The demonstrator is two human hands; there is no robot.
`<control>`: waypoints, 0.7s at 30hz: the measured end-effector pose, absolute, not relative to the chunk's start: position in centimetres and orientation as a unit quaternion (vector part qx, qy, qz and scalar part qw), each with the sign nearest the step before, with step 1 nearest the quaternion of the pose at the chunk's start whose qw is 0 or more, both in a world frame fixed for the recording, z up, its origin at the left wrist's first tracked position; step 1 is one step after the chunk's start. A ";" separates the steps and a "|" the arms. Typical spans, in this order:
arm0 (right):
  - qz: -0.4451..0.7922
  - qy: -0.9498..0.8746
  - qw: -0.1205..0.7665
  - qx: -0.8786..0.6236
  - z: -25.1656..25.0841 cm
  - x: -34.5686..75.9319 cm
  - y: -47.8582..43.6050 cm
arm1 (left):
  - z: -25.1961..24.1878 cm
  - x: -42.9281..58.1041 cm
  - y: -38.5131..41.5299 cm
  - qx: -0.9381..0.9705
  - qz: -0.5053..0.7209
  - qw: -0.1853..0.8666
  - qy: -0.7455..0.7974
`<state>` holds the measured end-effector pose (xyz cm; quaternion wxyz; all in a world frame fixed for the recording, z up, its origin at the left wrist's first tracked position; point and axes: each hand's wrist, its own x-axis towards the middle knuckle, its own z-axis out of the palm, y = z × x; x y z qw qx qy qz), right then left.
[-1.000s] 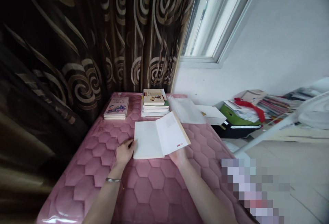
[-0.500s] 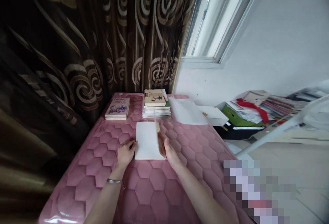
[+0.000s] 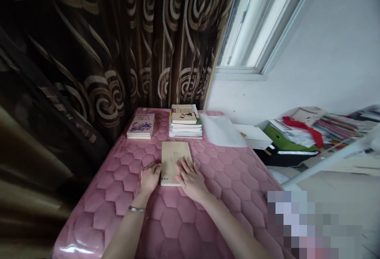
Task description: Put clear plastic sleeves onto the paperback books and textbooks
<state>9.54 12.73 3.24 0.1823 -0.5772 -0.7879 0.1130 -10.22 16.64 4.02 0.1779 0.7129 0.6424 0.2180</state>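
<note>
A closed tan book point(image 3: 172, 158) lies flat on the pink surface straight in front of me, with small print on its cover. My right hand point(image 3: 190, 179) rests palm down over the book's right half, fingers spread and holding nothing. At the book's left edge, my left hand point(image 3: 150, 176), with a silver bangle on its wrist, has its fingers curled against the side of the book. The tips of those fingers are partly hidden.
Beyond the book stand a small pile of pink-covered books point(image 3: 141, 126) and a taller book stack point(image 3: 185, 121). Clear plastic sheets point(image 3: 224, 130) lie right of them, beside a white box point(image 3: 252, 135). Patterned curtains point(image 3: 142, 45) hang behind the pink quilted-pattern tabletop point(image 3: 175, 227).
The book was open at a blank white page, with my right hand holding its right side. Now the tan cover is closed over, and my right hand lies flat on top.
</note>
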 end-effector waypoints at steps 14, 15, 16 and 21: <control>0.098 -0.816 0.074 -0.565 4.5 7.6 18.4 | 4.0 -9.8 16.3 0.733 0.193 0.132 0.639; 0.098 -0.812 0.072 -0.571 4.6 7.8 19.4 | 4.0 -9.7 16.3 0.734 0.192 0.131 0.639; 0.096 -0.808 0.072 -0.576 4.6 8.0 20.3 | 4.0 -9.7 16.3 0.734 0.190 0.129 0.640; 0.111 -0.744 0.074 -0.655 4.3 9.6 23.9 | 4.1 -9.7 16.0 0.726 0.186 0.135 0.648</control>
